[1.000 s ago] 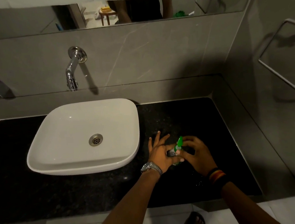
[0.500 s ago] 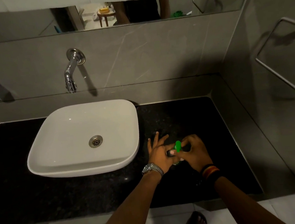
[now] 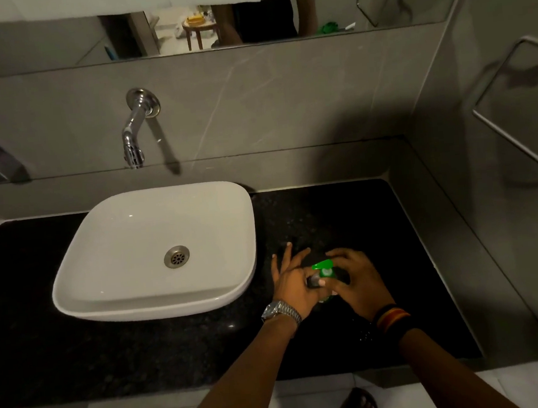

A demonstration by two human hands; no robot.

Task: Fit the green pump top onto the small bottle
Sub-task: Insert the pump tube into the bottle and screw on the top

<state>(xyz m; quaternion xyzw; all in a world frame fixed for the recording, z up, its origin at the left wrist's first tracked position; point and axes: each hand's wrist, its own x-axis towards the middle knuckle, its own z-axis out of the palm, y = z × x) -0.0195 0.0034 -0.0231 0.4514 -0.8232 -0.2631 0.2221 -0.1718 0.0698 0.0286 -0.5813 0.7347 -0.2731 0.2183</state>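
Observation:
A small bottle stands on the black counter to the right of the sink, mostly hidden between my two hands. My left hand grips its side with thumb and forefinger, the other fingers spread outward. The green pump top sits at the bottle's neck, its spout pointing left. My right hand is closed around the pump top from the right. Whether the top is fully seated on the neck is hidden by my fingers.
A white basin sits on the counter to the left of my hands, under a chrome wall tap. Grey tiled walls close off the back and right. A metal towel rail hangs on the right wall. A mirror runs above.
The green pump top has turned in my right hand: its spout pointed up and away before and now points left. Both hands stay in the same place on the counter.

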